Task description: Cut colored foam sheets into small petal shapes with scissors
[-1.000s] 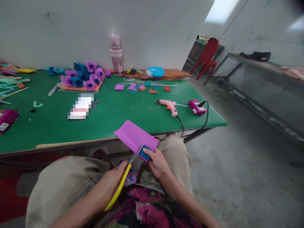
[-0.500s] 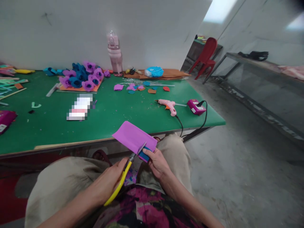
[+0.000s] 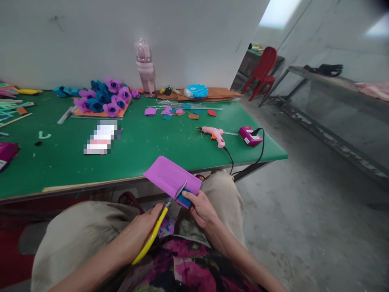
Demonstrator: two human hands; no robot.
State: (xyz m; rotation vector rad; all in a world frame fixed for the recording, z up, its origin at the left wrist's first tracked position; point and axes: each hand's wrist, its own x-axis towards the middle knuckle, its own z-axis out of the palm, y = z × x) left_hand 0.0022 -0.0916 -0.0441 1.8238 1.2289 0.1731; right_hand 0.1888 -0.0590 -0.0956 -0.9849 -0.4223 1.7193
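My left hand (image 3: 145, 227) is closed around yellow-handled scissors (image 3: 151, 240) above my lap. Their blades lie at the purple sheet (image 3: 170, 176), along the edge of a small dark blue piece (image 3: 184, 200) on top of it. Between thumb and fingers, my right hand (image 3: 203, 209) pinches the sheet and the blue piece together at the near right corner. The sheet, perhaps foam or paper, is held out near the table's front edge. The fingers beneath it are hidden.
On the green table (image 3: 158, 142) lie a pink glue gun (image 3: 214, 134), a magenta power box (image 3: 251, 136), a blurred-out flat object (image 3: 101, 138) and small cut pieces (image 3: 173, 111). Purple and blue flowers (image 3: 103, 97) and a pink bottle (image 3: 146, 73) stand behind. A cable hangs off the right front edge.
The view has shifted very slightly. Both hands keep their grip, and the scissors and purple sheet stay in almost the same place.
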